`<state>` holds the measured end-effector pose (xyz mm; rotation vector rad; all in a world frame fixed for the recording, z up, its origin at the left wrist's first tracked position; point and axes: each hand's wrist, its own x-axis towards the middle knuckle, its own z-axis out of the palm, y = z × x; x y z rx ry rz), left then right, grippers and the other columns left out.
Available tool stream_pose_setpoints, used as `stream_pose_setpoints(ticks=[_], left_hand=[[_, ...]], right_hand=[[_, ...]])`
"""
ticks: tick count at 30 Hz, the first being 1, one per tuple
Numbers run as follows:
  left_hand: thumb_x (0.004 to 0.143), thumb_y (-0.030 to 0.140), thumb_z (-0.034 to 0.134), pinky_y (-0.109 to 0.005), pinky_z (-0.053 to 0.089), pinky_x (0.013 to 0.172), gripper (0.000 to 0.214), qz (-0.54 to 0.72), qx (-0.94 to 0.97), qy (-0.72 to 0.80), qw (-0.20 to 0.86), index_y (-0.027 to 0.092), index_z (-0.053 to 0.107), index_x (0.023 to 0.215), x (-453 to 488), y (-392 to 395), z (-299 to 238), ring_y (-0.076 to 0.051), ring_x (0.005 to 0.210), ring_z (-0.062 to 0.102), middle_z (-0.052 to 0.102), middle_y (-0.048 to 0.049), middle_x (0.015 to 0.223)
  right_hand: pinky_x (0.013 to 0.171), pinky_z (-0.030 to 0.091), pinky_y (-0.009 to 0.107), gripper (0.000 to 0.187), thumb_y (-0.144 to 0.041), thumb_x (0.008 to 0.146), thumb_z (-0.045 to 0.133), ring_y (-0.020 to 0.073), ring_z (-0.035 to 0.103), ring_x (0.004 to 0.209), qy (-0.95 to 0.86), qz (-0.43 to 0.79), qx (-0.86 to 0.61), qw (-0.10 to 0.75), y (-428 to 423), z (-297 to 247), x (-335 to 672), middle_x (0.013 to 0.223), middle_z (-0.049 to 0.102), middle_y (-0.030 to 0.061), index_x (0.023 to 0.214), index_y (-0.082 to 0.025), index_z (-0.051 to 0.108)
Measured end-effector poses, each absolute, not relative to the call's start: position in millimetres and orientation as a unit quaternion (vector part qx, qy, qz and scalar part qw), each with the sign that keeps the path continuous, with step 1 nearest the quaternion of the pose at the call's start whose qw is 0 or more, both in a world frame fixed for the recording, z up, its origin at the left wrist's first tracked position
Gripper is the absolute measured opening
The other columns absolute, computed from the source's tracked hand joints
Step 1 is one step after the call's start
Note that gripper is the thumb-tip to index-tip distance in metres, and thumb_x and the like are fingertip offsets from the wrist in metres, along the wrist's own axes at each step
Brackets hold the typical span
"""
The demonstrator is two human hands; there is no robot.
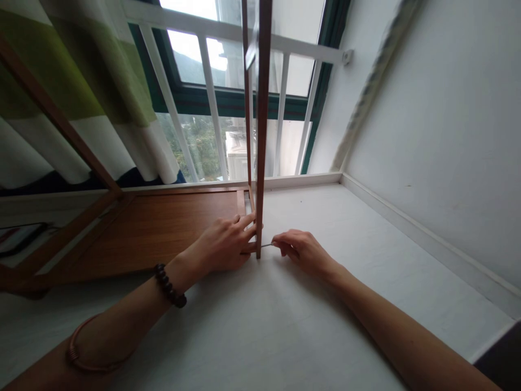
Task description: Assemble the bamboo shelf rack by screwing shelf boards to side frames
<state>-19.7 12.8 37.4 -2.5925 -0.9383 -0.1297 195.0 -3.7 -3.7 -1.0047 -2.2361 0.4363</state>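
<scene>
A narrow brown wooden frame stands upright on its edge in the middle of the view. Its near post reaches down to the pale floor. My left hand grips the lower part of this post from the left, with some fingertips hidden behind the wood. On the other side, my right hand is closed in a pinch on a thin metal rod, which looks like a hex key. The rod's far end meets the post low down, level with my left fingers. Its other end is hidden in my right hand.
A brown wooden panel lies at the left, joined to wooden bars. Behind are a striped curtain, a white railing and a window. A white wall rises at the right. The floor is pale.
</scene>
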Motion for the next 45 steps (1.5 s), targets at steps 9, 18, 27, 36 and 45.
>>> stream_pose_setpoints(ticks=[9,18,27,36,45], left_hand=[[0.075,0.025,0.051,-0.031,0.050,0.065,0.037,-0.030,-0.920,-0.346,0.185,0.017,0.055,0.111,-19.9,14.7,36.8,-0.025,0.096,0.061,0.056,-0.0135,0.121],[0.075,0.024,0.052,-0.029,0.049,0.064,0.035,-0.040,-0.918,-0.354,0.174,0.021,0.056,0.110,-19.9,13.8,37.1,-0.025,0.096,0.061,0.057,-0.0109,0.121],[0.074,0.022,0.049,-0.034,0.050,0.067,0.035,-0.027,-0.920,-0.336,0.197,0.017,0.056,0.109,-18.7,14.1,36.6,-0.027,0.096,0.061,0.054,-0.0141,0.125],[0.076,0.025,0.049,-0.032,0.050,0.064,0.036,-0.039,-0.918,-0.341,0.199,0.018,0.056,0.111,-19.0,13.7,36.9,-0.026,0.094,0.062,0.054,-0.0127,0.127],[0.075,0.024,0.050,-0.032,0.049,0.065,0.036,-0.059,-0.920,-0.338,0.190,0.018,0.056,0.109,-20.5,14.7,34.9,-0.026,0.094,0.062,0.054,-0.0124,0.127]], right_hand=[[0.052,0.036,0.021,0.020,-0.034,0.086,0.050,0.0085,0.046,0.049,-0.708,0.364,-0.503,0.335,-12.1,-4.4,182.5,0.053,0.055,-0.0039,0.081,-0.017,0.059],[0.069,0.048,0.027,0.030,-0.026,0.082,0.058,0.0124,0.061,0.072,-0.805,0.414,-0.337,0.258,1.9,5.1,217.2,0.093,0.070,0.0060,0.110,-0.018,0.060],[0.034,0.030,0.017,0.033,-0.041,0.085,0.051,0.0054,0.047,0.039,-0.589,0.578,-0.458,0.330,-1.2,0.5,188.7,0.057,0.063,0.0020,0.077,-0.011,0.064],[0.043,0.036,0.016,0.037,-0.041,0.085,0.053,0.0045,0.045,0.049,-0.559,0.650,-0.397,0.327,0.7,3.4,196.1,0.067,0.058,0.0003,0.104,-0.012,0.065],[0.069,0.049,0.027,0.037,-0.038,0.081,0.060,0.0104,0.060,0.066,-0.643,0.531,-0.418,0.361,3.3,-1.8,204.6,0.073,0.063,0.0019,0.109,-0.015,0.064]])
